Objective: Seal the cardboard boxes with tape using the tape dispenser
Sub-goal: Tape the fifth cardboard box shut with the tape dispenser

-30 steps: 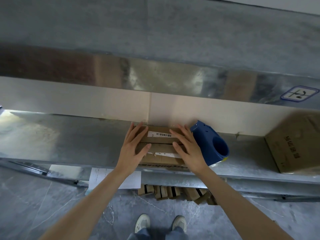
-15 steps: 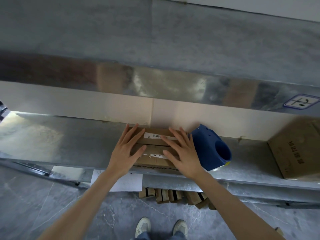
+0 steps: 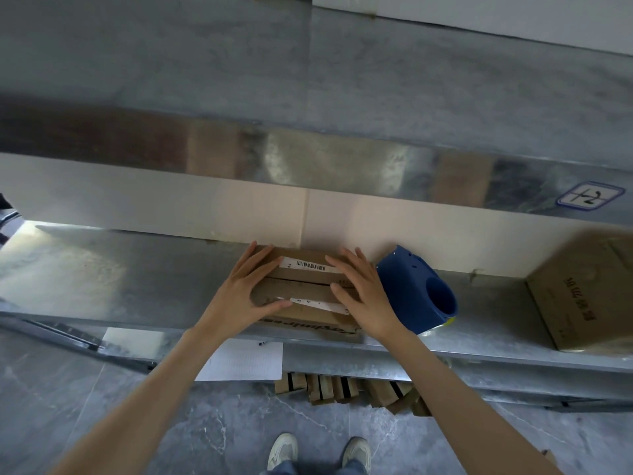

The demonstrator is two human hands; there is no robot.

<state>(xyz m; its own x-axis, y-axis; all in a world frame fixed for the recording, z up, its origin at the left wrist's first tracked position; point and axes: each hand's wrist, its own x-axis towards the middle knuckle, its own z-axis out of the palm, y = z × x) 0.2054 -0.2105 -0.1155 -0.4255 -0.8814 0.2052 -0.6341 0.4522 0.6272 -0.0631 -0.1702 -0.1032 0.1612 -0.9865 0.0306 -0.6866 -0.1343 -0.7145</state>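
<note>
A small flat cardboard box [image 3: 306, 282] with white barcode labels lies on the metal bench [image 3: 144, 279] against the pale back wall. My left hand [image 3: 244, 292] lies flat on its left part, fingers straight and spread. On the box's right part my right hand [image 3: 364, 294] presses down flat in the same way. The seam between the two top flaps shows between my hands. A blue tape dispenser [image 3: 416, 296] stands on the bench just right of my right hand, untouched.
A larger cardboard box [image 3: 582, 296] sits at the bench's right end. A paper sheet [image 3: 245, 359] hangs at the front edge, and several small cardboard boxes [image 3: 346, 389] lie on the floor under the bench. My shoes [image 3: 318, 452] are below.
Both hands stay flat on the box, with the fingers shifted only slightly. The camera has moved a little, so the scene sits lower in the picture.
</note>
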